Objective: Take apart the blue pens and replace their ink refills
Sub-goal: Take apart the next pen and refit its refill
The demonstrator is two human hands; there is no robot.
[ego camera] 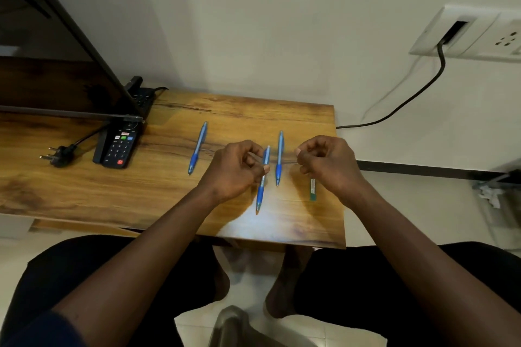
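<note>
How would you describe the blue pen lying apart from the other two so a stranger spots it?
On the wooden table, find the black remote. Next to its right lies a blue pen, alone. The middle pen and right pen lie by the left hand and right hand, which pinch a thin clear piece; this one lies left of both hands.

On table [84,191]: left pen [198,148], middle pen [260,191], right pen [279,159] side by side, middle pen frontmost. Remote control [119,146] left of these, plug [57,155] further left; small packet [313,190] rightmost.
</note>
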